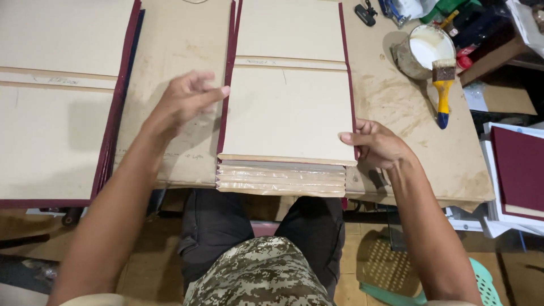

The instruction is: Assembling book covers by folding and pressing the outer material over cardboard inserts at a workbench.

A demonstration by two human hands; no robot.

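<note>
While the right hand (377, 144) pinches the lower right corner of the top board in a stack of book covers (286, 113), the left hand (184, 102) hangs open and loose at the stack's left edge, its fingertips just reaching the maroon cloth border and holding nothing. This stack of tan boards edged in maroon lies at the centre of the frame, its long axis running from the near bench edge toward the top of the frame, with a narrow spine strip crossing it in the upper half. Its near end juts past the front edge of the bench (396, 107), showing several glue-glossed layers. A second pile of covers (56, 124) fills the left of the frame, a bare strip of paper-covered bench lying between the two. To the right, stained open surface runs to a can of white glue (422, 51) and a yellow-handled brush (443, 88) in the upper right.
</note>
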